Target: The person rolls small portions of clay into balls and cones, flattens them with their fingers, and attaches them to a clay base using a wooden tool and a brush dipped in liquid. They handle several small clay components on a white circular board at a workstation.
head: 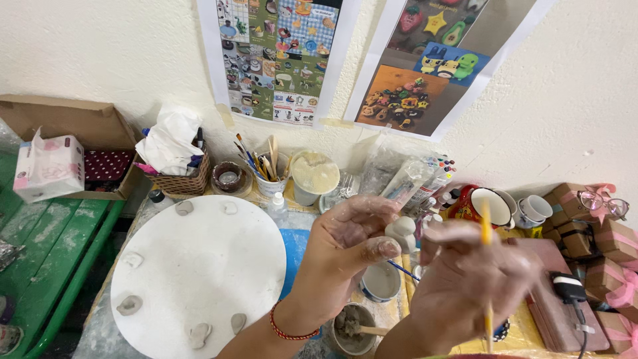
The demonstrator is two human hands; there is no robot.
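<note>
Above the table, left hand (345,242) pinches a small clay piece (402,233); right hand (465,276), just beside, grips an upright yellow brush (487,279).

Bright, even light with soft shadows; the right hand (465,279) is motion-blurred, the edges slightly bowed.

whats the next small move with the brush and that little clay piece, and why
Probably bring the yellow brush tip onto the small pale clay piece. The left hand pinches the piece up in its fingers, the right hand holds the brush upright right beside it, apparently not touching.
</note>
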